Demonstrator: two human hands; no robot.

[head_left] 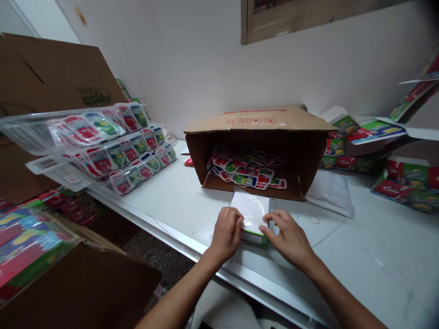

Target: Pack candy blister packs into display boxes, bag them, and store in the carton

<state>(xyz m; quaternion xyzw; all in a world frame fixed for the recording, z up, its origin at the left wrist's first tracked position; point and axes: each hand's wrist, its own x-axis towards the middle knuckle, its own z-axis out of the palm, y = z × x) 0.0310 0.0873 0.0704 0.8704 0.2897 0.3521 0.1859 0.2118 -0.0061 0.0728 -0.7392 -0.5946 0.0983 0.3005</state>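
My left hand [227,232] and my right hand [287,236] both grip a small green-and-white packet [254,238] lying on the white table [360,256]. A clear plastic bag [252,211] covers the packet's far part, and my fingers pinch at its near end from both sides. Just beyond stands a cardboard box [260,151] tipped on its side, its open mouth facing me, with several red and green sachets [245,171] spilling from it.
Clear plastic trays of sachets [113,146] are stacked at the left. A large brown carton [51,77] stands behind them, another carton [78,283] at lower left. Printed flat cartons [404,183] pile at the right. A rubber band [314,220] and plastic bags [329,192] lie nearby.
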